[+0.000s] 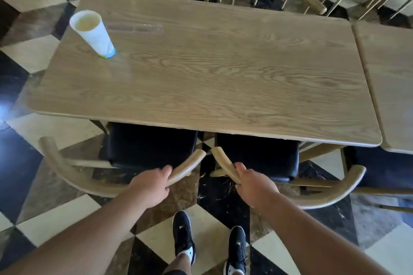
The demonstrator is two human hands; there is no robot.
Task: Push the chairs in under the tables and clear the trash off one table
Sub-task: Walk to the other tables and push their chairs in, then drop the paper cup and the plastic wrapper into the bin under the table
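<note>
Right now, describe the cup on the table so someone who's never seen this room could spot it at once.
Find the wooden table with two chairs held at its near edge. Look to its far left corner: the cup stands there, white and tall with a blue base. A clear plastic piece lies flat beside it; the cup alone stands upright.

Dim, soft daylight; edges bowed; glare far left, perhaps window.

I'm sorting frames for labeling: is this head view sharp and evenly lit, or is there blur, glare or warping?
Head view: wide-angle warping bows the table edges; a blue-white flare sits at the left edge; the floor and the black seats are dim; a clear object beside the white cup is too faint to identify; left hand and right hand look slightly soft.
</note>
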